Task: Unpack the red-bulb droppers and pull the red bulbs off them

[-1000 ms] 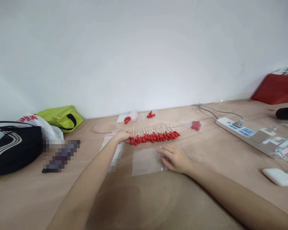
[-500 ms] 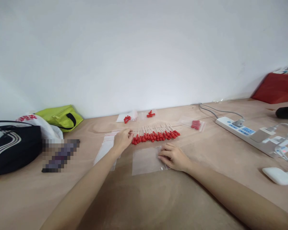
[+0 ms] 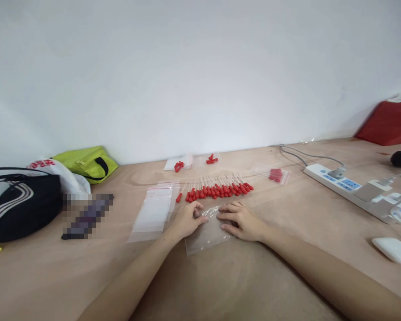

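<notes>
A clear plastic zip bag (image 3: 205, 238) lies on the wooden table just in front of me. My left hand (image 3: 186, 219) has its fingers curled on the bag's upper left edge. My right hand (image 3: 242, 219) pinches the upper right edge, and the bag is crumpled between the two hands. Just beyond the hands lies a row of several thin sticks with red tips (image 3: 218, 189). One red-tipped stick (image 3: 178, 197) lies apart at the row's left end. A stack of empty zip bags (image 3: 153, 211) lies to the left of my left hand.
A black bag (image 3: 20, 205), a white plastic bag (image 3: 58, 174), a green pouch (image 3: 87, 162) and a blurred dark object (image 3: 87, 216) are at the left. A power strip (image 3: 347, 187), a white device (image 3: 392, 249) and a red box (image 3: 387, 122) are at the right. Small packets with red pieces (image 3: 276, 174) lie near the wall.
My left hand has come back from the left end of the stick row to the clear bag. The bag is now crumpled between both hands, and one stick lies apart from the row.
</notes>
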Tool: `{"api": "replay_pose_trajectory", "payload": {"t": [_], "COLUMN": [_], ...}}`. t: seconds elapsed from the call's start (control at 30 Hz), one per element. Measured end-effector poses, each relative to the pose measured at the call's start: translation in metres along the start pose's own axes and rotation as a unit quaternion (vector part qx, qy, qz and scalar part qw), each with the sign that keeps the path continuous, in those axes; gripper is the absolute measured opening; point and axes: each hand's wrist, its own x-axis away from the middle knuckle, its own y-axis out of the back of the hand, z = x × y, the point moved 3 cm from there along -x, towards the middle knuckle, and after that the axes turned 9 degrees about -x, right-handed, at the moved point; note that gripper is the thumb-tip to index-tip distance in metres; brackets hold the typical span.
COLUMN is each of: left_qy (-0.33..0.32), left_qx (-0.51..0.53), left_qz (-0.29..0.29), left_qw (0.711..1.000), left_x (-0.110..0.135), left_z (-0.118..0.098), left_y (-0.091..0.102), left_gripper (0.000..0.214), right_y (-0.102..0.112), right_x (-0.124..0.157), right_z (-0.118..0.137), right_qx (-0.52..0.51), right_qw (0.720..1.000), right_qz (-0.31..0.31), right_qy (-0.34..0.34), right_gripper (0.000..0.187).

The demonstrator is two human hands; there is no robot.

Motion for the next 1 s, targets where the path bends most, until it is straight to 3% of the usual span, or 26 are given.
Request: {"api": "replay_pose_trajectory", "payload": {"t": [0.1, 0.17, 0.23, 0.33, 0.43, 0.5, 0.6, 0.7, 0.83, 0.9, 1.0], "left_qy": [-0.015, -0.015, 0.024, 0.140, 0.226, 0.269, 0.288, 0.261, 0.209, 0.157, 0.033], "left_qx": [-0.002, 0.032, 0.086, 0.138, 0.086, 0.017, -0.084, -0.166, -0.285, -0.297, -0.252], "left_qz": [0.015, -0.023, -0.097, -0.223, -0.280, -0.271, -0.203, -0.170, -0.232, -0.264, -0.272], "left_qw": [1.000, 0.999, 0.991, 0.955, 0.929, 0.924, 0.932, 0.936, 0.906, 0.904, 0.928], "left_x": [0.000, 0.001, 0.002, 0.012, 0.026, 0.034, 0.037, 0.038, 0.040, 0.038, 0.027], "left_z": [0.002, 0.014, 0.038, 0.087, 0.125, 0.138, 0.142, 0.137, 0.129, 0.124, 0.109], "left_y": [0.007, 0.017, 0.031, 0.051, 0.063, 0.064, 0.055, 0.046, 0.046, 0.050, 0.052], "left_gripper": [0.014, 0.018, 0.023, 0.032, 0.044, 0.040, 0.021, 0.025, 0.027, 0.026, 0.027], "right_y": [-0.001, 0.000, 0.002, 0.011, 0.028, 0.040, 0.059, 0.070, 0.076, 0.076, 0.077], "right_x": [0.002, 0.004, 0.004, 0.001, -0.002, -0.002, 0.010, 0.026, 0.042, 0.045, 0.046], "right_z": [-0.001, -0.002, -0.003, -0.006, -0.020, -0.038, -0.075, -0.112, -0.140, -0.147, -0.154], "right_qx": [-0.002, -0.012, -0.022, -0.023, -0.016, -0.002, 0.076, 0.164, 0.211, 0.212, 0.228], "right_qw": [1.000, 0.999, 0.995, 0.978, 0.952, 0.934, 0.895, 0.875, 0.862, 0.855, 0.838], "right_qz": [-0.017, -0.048, -0.096, -0.206, -0.305, -0.353, -0.408, -0.359, -0.260, -0.231, -0.226], "right_qy": [0.006, 0.009, 0.010, 0.003, -0.029, -0.064, -0.161, -0.280, -0.380, -0.413, -0.441], "right_gripper": [0.031, 0.032, 0.029, 0.022, 0.018, 0.017, 0.018, 0.024, 0.040, 0.042, 0.038]}}
